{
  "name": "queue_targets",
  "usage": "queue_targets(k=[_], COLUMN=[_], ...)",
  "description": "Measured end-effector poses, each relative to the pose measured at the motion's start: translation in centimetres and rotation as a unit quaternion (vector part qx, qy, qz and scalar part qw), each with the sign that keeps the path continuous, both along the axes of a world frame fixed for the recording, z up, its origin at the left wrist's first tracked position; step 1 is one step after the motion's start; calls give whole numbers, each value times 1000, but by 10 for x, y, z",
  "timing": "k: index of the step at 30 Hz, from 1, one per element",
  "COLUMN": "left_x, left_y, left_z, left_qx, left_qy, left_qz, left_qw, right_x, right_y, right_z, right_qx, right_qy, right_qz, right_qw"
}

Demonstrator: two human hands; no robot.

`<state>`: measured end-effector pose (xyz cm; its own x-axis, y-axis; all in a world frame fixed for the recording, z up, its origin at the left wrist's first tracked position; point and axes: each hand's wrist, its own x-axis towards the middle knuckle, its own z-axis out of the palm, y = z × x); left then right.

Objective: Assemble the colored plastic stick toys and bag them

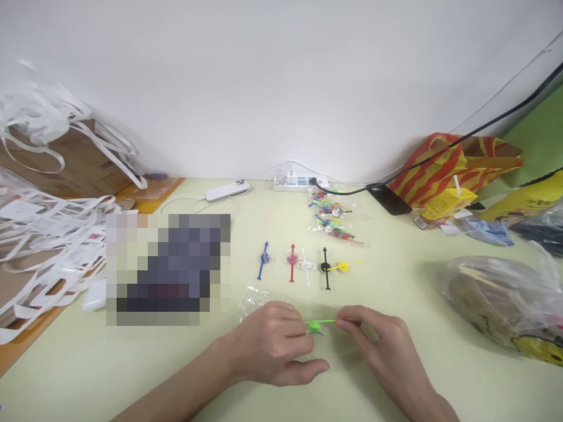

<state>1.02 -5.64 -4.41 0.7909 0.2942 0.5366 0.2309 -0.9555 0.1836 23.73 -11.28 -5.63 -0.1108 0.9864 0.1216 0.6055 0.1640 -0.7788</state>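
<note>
A green arrow spinner [314,327] with a small round base is held just above the table, its arrow lying nearly level. My right hand [387,340] pinches the arrow's right end between thumb and fingertips. The fingers of my left hand [277,346] are curled at its left end, which they hide; the left thumb sticks out below, apart from it. Beyond my hands lie a blue spinner [265,258], a red spinner [292,259], a white spinner [307,265], a black spinner [325,268] and a yellow spinner [343,267]. The yellow arrow's tip touches the black one.
Transparent bags of spinners [334,225] lie behind the row. A crumpled transparent bag [255,296] is beside my left hand. A power strip [299,183] stands by the wall. White straps [53,234] heap up at left; a plastic-wrapped package [497,305] sits at right.
</note>
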Motion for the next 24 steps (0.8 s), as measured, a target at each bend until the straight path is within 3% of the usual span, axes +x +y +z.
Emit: queue_targets(k=[5,13,18,24], left_x=[1,6,7,5], left_y=[-2,-12,-12,-9], left_z=[-2,-5,-8,-10], left_qx=[-1,-2,-31,-58], left_qy=[-11,-44,-64,-80], left_qz=[6,33,22,16], left_qw=[1000,999,997,995], right_x=[-11,-18,-22,-35], right_y=[9,22,31,39], right_z=[-7,-10,-15,-31], right_qx=[142,284,311,288], right_qy=[-44,-126,-147,-92], right_qz=[36,95,150,154], right_qw=[988,946,927,941])
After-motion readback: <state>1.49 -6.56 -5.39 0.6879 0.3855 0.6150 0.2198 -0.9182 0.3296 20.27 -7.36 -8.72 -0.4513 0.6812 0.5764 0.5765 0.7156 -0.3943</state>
